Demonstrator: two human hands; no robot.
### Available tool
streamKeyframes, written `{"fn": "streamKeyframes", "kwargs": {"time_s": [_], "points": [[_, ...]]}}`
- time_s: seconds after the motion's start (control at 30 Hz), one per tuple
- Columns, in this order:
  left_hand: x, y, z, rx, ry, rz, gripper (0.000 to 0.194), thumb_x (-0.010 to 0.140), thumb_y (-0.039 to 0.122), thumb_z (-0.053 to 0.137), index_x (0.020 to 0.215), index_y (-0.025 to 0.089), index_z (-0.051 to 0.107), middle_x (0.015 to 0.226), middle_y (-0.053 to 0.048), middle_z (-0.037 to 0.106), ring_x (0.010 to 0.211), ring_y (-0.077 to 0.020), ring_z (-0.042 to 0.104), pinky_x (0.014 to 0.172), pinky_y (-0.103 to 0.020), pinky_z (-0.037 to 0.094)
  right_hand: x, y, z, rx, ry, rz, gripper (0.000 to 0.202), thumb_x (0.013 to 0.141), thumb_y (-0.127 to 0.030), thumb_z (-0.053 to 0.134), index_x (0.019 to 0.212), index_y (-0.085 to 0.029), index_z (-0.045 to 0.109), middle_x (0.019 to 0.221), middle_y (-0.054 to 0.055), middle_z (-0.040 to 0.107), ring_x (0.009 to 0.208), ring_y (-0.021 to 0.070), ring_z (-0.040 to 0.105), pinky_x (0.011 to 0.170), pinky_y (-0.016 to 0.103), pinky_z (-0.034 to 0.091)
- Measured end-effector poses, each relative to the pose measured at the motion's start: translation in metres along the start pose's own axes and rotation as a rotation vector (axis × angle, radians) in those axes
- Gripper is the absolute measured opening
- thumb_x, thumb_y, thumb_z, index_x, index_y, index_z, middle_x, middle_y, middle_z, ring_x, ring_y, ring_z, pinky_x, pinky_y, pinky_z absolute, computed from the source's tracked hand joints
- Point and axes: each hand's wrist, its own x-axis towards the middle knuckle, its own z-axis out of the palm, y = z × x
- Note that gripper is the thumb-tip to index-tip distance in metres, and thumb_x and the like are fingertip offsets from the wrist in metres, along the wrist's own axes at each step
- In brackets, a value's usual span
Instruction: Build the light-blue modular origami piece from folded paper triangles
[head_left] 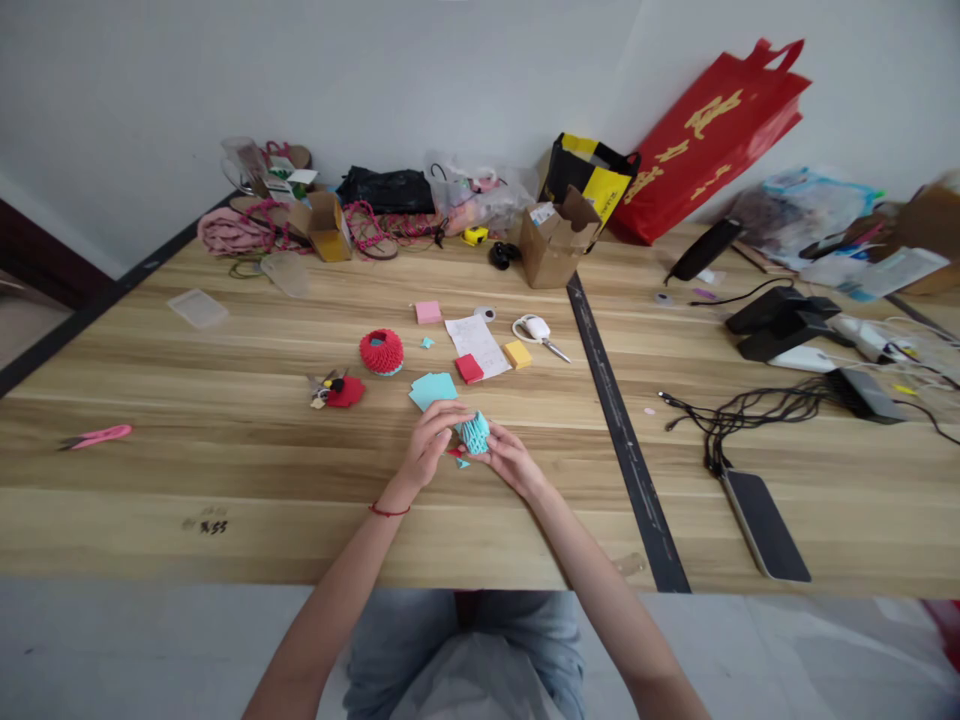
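Head view: blue folded-paper piece (pixel 474 434) between hands above counter (pixel 262 460), looks part-built. Right hand (pixel 512 460) fingers grip it; left hand (pixel 427 445) fingers touch top, grip unclear. Red folded-paper piece (pixel 381 352) shaped, set apart; blue sheets (pixel 433 391) unfolded.

We held a small, light blue piece (pixel 474 433) of folded paper, its many narrow points packed in ridged rows around a rounded body. It sat roughly upright in our grip, near the wooden surface (pixel 300 480).
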Motion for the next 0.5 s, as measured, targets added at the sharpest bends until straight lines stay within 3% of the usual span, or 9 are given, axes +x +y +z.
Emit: {"fn": "streamKeyframes", "kwargs": {"time_s": [0.5], "points": [[0.001, 0.0003, 0.0001, 0.031, -0.003, 0.044, 0.042, 0.093, 0.045, 0.037, 0.108, 0.02, 0.067, 0.115, -0.01, 0.058, 0.112, -0.025, 0.052, 0.1, -0.043, 0.039, -0.0006, 0.0035, -0.0021, -0.091, 0.076, -0.012, 0.038, 0.066, -0.032, 0.078, 0.101, -0.024, 0.066, 0.105, 0.003, 0.067, 0.095, 0.0214, 0.063, 0.08, 0.035, 0.055]]}}
